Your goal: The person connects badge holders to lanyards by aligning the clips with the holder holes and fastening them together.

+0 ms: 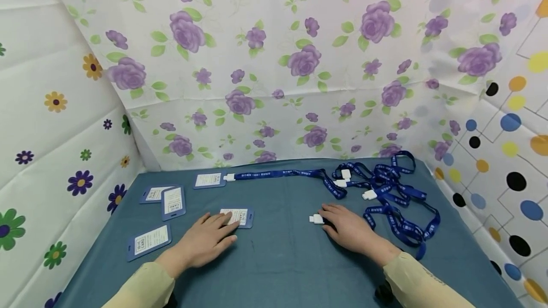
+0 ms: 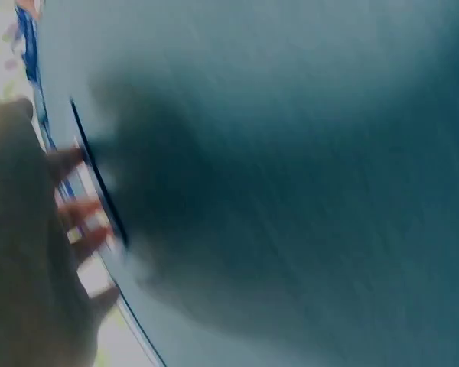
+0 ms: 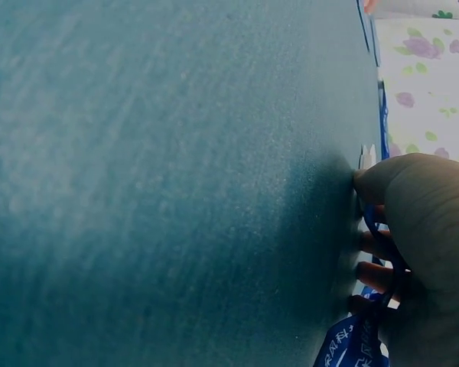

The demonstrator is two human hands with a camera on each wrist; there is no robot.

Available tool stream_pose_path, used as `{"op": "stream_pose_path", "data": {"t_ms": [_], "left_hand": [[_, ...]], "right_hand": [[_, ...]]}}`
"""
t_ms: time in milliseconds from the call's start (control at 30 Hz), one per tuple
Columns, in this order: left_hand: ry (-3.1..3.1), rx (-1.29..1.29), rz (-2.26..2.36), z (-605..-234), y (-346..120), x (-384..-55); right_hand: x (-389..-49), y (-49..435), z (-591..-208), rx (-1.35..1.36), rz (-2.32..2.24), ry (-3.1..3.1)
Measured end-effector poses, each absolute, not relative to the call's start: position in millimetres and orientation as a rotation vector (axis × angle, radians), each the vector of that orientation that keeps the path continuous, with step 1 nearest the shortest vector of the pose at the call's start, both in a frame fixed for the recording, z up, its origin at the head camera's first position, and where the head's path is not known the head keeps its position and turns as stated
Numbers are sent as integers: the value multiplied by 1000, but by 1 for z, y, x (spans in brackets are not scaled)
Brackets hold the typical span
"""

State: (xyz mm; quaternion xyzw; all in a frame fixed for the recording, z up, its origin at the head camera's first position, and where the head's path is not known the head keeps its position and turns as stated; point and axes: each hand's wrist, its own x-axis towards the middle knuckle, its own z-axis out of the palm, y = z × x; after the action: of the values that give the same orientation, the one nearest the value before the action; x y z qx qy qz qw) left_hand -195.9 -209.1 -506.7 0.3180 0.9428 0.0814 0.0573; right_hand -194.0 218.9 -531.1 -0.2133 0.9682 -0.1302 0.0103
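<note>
My left hand [image 1: 205,241] lies palm down with its fingers spread, the fingertips on a blue badge holder [image 1: 246,218] with a white card in it. In the left wrist view, the same badge holder [image 2: 99,183] shows edge-on under the fingers and is blurred. To the right, my right hand [image 1: 348,229] pinches a blue lanyard just behind its white clip [image 1: 317,219]. The right wrist view shows the lanyard strap [image 3: 394,260] running under the palm, the thumb beside the clip [image 3: 367,158]. A gap of bare cloth separates the clip from the badge holder.
Several more badge holders [image 1: 150,241] lie at the left. At the back, one badge holder [image 1: 209,180] joins a stretched lanyard [image 1: 278,174]. Other lanyards [image 1: 391,179] are heaped at the right. Patterned curtains [image 1: 274,84] enclose the cloth-covered table [image 1: 278,260].
</note>
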Motion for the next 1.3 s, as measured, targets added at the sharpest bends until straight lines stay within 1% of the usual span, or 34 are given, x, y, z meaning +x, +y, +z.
{"op": "stream_pose_path", "data": {"t_ms": [167,267,433,600,767,1000,1300], "left_hand": [[2905,882,232,-511,-183,-185],[2903,862,252,-508,-176,-183],[2971,845,314,-504,-182,-189],[3026,745,376,-506,-193,-198],[2980,651,441,-506,-198,-200],[2935,670,524,-507,-191,-201],[2895,678,492,-509,-169,-200]], "right_hand": [[-194,218,-530,-651,-398,3021],[-194,218,-531,-666,-412,3025],[-196,218,-532,-664,-482,3062],[-198,218,-534,-635,-491,3117],[-199,218,-535,-586,-551,3125],[-200,220,-534,-553,-606,3090],[-203,216,-535,-553,-630,3069]]}}
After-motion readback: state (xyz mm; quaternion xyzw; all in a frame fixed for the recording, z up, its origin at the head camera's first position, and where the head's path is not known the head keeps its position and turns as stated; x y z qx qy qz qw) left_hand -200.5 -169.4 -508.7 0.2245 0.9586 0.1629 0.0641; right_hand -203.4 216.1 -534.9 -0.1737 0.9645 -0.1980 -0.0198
